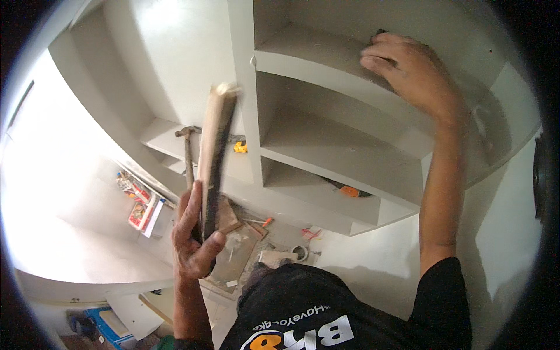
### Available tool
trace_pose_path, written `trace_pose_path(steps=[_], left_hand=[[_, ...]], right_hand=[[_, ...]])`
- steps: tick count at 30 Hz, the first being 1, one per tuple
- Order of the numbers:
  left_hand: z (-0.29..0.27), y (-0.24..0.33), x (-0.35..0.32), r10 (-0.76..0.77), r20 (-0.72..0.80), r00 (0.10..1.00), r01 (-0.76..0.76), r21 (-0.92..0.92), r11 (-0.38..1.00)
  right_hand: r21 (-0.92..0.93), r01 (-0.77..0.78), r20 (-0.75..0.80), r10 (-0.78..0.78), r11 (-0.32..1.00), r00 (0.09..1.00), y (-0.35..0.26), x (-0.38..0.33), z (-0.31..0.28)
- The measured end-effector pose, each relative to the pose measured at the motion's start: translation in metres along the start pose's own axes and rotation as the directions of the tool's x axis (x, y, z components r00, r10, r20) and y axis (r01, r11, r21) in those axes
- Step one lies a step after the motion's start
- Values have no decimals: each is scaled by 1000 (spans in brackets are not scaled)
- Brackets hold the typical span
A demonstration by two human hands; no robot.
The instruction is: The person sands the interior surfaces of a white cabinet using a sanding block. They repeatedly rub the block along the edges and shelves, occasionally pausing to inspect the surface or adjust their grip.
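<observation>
Blue bin [108, 326]: lower left, beside a white panel [135, 315]. Red-and-white packages [140, 211]: grouped along the left wall. Hammer [188, 153]: head up, handle running down toward the left hand; contact cannot be told. Left hand [195, 248]: fingers and thumb closed round the lower end of a wooden piece [214, 154]. Wooden piece: near upright, top leaning slightly right, pale on one face, dark on the other, held in front of the shelving [338, 137]. Yellow item [240, 147]: just right of the wooden piece. Orange-and-black item [350, 191]: in a lower compartment. Right hand [408, 70]: raised at the top compartment, fingers bent, blurred; a small dark object [380, 33] shows at the fingertips, grip cannot be told.
</observation>
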State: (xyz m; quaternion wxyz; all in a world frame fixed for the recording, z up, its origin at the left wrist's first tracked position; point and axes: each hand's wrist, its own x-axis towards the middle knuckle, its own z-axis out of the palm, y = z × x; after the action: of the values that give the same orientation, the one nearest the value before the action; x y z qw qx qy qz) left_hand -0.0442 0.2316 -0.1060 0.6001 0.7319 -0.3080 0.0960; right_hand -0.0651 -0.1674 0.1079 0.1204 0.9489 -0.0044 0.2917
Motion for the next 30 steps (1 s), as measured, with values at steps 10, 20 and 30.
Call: trace_pose_path(steps=[10, 20, 30], left_hand=[[30, 109, 121, 357, 145, 923, -385, 380, 841], [76, 118, 169, 87, 234, 968, -224, 658, 719], [88, 123, 175, 41, 199, 979, -140, 515, 846]], right_hand=[[-42, 29, -507, -46, 999, 861, -59, -46, 68], [-15, 83, -596, -76, 996, 799, -52, -46, 93], [66, 88, -601, -31, 994, 799, -57, -45, 88]])
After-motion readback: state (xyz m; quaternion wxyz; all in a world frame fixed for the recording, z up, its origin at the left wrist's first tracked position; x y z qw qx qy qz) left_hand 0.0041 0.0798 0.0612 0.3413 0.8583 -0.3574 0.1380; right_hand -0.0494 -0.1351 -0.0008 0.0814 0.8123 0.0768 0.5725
